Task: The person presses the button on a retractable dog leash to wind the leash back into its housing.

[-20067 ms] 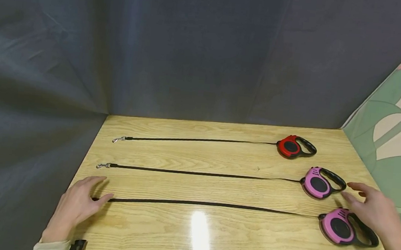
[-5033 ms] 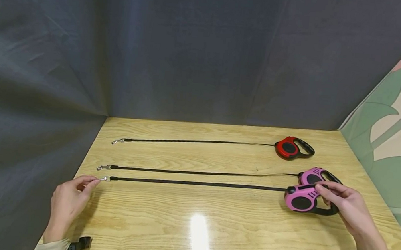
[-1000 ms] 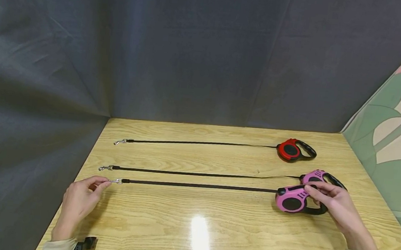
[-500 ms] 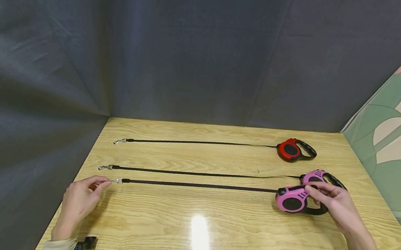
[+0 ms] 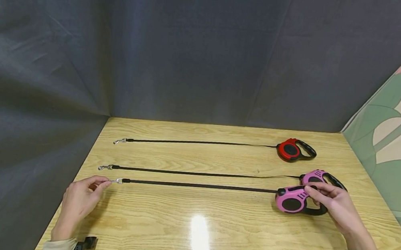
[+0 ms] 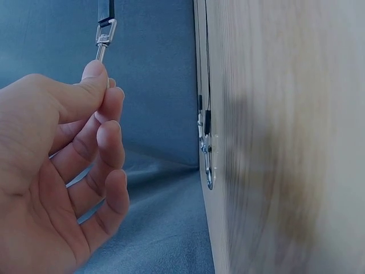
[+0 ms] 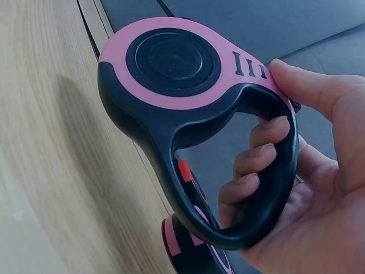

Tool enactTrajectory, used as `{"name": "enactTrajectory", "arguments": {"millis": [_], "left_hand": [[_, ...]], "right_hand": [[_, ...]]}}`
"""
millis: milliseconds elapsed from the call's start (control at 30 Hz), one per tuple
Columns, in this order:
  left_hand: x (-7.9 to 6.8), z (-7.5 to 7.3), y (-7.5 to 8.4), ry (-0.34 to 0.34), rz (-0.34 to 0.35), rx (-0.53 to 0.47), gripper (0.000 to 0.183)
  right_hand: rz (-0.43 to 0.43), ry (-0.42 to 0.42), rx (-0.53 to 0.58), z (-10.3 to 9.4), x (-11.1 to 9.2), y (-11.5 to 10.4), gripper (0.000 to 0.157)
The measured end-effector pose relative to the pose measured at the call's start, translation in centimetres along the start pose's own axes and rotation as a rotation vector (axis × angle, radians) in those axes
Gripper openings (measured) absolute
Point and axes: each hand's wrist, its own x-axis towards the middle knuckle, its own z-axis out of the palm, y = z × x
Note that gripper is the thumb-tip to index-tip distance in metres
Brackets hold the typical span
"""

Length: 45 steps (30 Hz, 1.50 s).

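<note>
Above the table (image 5: 147,224), the hands (image 5: 81,199) (image 5: 337,204) hold one pink leash (image 5: 291,204), left pinching its clip (image 5: 118,180), right gripping.

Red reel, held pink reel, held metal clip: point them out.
Red reel (image 5: 290,150), head view: black central disc.
Held pink reel (image 7: 174,63), right wrist view: black round disc.
Held metal clip (image 6: 103,40), left wrist view: swivel.

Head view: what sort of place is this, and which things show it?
Probably an indoor, screened-off tabletop work area: a wood-grained table, plain dark cloth behind it and along its left side, and a leaf-patterned surface on the right. The wider room isn't visible.
</note>
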Motion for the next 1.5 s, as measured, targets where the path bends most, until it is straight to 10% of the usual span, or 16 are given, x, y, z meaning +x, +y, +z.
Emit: {"name": "enactTrajectory", "arguments": {"millis": [1500], "left_hand": [[-0.08, 0.43, 0.58, 0.021, 0.060, -0.016, 0.007]], "right_hand": [[-0.006, -0.014, 0.018, 0.66, 0.37, -0.10, 0.027]]}}
